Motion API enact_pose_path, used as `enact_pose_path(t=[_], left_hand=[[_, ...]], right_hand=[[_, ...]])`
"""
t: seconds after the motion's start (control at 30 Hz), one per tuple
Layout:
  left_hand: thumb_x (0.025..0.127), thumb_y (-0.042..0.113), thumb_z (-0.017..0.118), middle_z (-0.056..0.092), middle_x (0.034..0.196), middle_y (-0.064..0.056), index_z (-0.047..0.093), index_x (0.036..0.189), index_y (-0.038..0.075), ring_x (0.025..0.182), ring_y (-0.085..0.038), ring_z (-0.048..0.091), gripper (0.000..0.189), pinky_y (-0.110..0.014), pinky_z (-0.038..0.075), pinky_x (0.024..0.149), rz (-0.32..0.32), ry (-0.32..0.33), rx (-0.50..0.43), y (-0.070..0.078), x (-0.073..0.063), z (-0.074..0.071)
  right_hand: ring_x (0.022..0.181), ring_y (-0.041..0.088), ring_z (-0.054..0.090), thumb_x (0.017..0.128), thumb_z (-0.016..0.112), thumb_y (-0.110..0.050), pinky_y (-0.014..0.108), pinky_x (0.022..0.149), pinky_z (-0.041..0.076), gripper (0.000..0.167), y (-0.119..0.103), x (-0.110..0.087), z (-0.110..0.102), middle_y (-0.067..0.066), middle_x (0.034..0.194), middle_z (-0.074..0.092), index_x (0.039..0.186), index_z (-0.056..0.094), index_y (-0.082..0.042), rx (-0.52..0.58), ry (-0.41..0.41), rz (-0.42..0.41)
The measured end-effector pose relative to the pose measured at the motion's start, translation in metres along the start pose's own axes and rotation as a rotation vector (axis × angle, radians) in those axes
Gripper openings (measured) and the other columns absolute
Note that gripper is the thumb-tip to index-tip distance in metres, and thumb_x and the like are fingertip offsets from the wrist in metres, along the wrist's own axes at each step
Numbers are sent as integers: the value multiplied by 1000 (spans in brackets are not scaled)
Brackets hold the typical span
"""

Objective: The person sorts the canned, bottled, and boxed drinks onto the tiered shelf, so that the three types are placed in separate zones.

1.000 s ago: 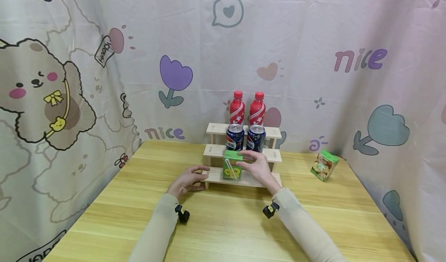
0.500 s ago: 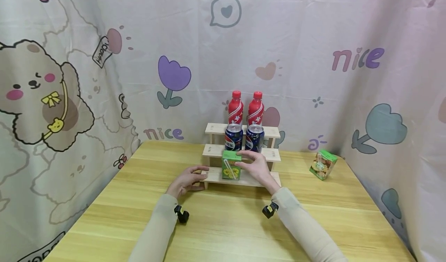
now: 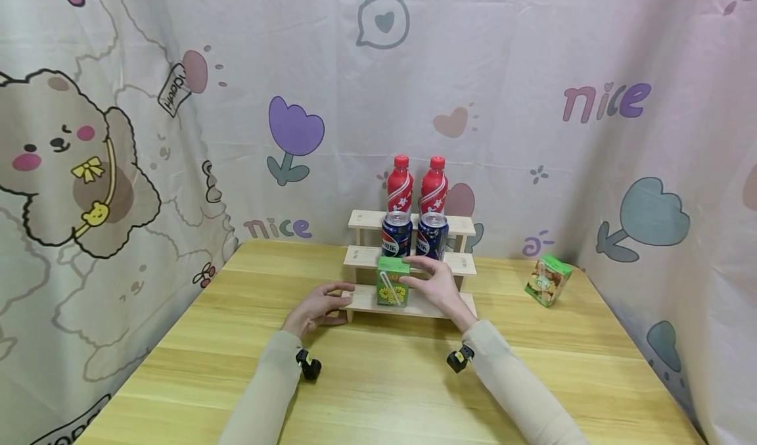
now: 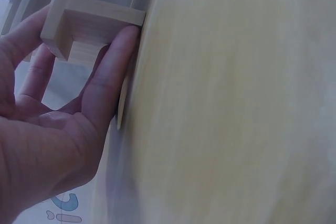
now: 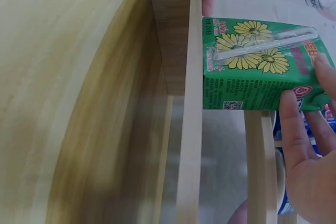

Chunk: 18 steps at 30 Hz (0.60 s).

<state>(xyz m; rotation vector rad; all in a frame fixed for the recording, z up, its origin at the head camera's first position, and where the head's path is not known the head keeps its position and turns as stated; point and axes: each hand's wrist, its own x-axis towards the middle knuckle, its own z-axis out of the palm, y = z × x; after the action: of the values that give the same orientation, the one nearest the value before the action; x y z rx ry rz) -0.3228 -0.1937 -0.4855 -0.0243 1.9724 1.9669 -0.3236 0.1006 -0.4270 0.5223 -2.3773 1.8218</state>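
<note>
A green drink carton (image 3: 393, 282) with yellow flowers and a wrapped straw stands upright on the lowest step of a wooden three-tier display shelf (image 3: 434, 305). My right hand (image 3: 436, 284) pinches its upper right part. The right wrist view shows the thumb near the carton's top (image 5: 262, 64) and a fingertip against its side. My left hand (image 3: 319, 308) grips the left end of the lowest step. In the left wrist view, fingers lie on the board (image 4: 56, 35) and another digit is at the foot of its end support, close to the tabletop.
Two blue cola cans (image 3: 397, 234) stand on the middle tier, two red bottles (image 3: 400, 185) on the top one. A brown-and-green drink carton (image 3: 549, 281) sits tilted at the back right of the wooden table (image 3: 378, 392). A patterned curtain (image 3: 508, 57) surrounds the table.
The head view has shifted slightly. Both hands, the carton and the shelf keep their places relative to each other.
</note>
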Motion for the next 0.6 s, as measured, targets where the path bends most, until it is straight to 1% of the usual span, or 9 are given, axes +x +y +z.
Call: enact_pose_path(t=[0.07, 0.17, 0.23, 0.3, 0.4, 0.47, 0.5, 0.6], left_hand=[[90, 16, 71, 53, 126, -14, 59, 132, 13, 103, -24, 61, 43, -48, 57, 89, -6, -4, -4, 0, 0, 0], [91, 17, 70, 53, 124, -13, 59, 132, 13, 103, -24, 61, 43, -48, 57, 89, -3, -5, 2, 0, 0, 1], [91, 17, 70, 54, 121, -12, 59, 132, 13, 101, -23, 61, 43, -48, 57, 89, -2, -6, 1, 0, 1, 1], [91, 17, 70, 55, 117, -11, 60, 132, 13, 99, -21, 61, 42, -48, 57, 88, 3, -5, 3, -1, 2, 1], [91, 18, 70, 55, 114, -9, 59, 132, 12, 97, -19, 61, 43, -47, 57, 88, 4, -9, 0, -1, 2, 0], [91, 18, 70, 55, 114, -9, 59, 133, 12, 97, -19, 60, 44, -47, 57, 88, 4, -12, 1, 0, 2, 0], [91, 18, 70, 54, 115, -9, 59, 133, 12, 98, -19, 60, 44, -47, 57, 88, 1, -13, -2, 0, 2, 0], [91, 18, 71, 54, 117, -10, 58, 133, 12, 99, -20, 60, 45, -47, 57, 89, -6, -14, -4, -1, 1, -1]], right_hand=[[119, 25, 61, 79, 82, -18, 42, 104, 49, 45, 1, -2, -2, 7, 126, 67, 122, 68, -15, 10, 7, -4], [118, 26, 62, 81, 82, -18, 37, 102, 50, 47, 3, -5, -5, 10, 125, 67, 125, 66, -11, 35, 20, -10], [116, 25, 64, 82, 80, -15, 32, 98, 52, 48, 5, -5, -9, 14, 125, 67, 127, 64, -7, 70, 23, -18], [110, 23, 66, 83, 78, -11, 29, 92, 55, 47, 7, -6, -12, 19, 123, 66, 127, 63, -2, 120, 22, -28], [100, 14, 69, 85, 75, -5, 28, 82, 59, 41, 8, -7, -17, 25, 121, 65, 123, 63, 4, 182, 27, -38], [94, 10, 70, 85, 74, -4, 30, 76, 61, 36, 8, -9, -20, 28, 117, 66, 118, 64, 6, 191, 40, -43], [91, 9, 70, 86, 73, -4, 30, 74, 61, 34, 9, -10, -21, 29, 115, 66, 117, 65, 7, 184, 45, -48], [88, 16, 71, 87, 72, -3, 33, 71, 61, 29, 12, -10, -26, 30, 111, 67, 112, 66, 8, 167, 62, -63]])
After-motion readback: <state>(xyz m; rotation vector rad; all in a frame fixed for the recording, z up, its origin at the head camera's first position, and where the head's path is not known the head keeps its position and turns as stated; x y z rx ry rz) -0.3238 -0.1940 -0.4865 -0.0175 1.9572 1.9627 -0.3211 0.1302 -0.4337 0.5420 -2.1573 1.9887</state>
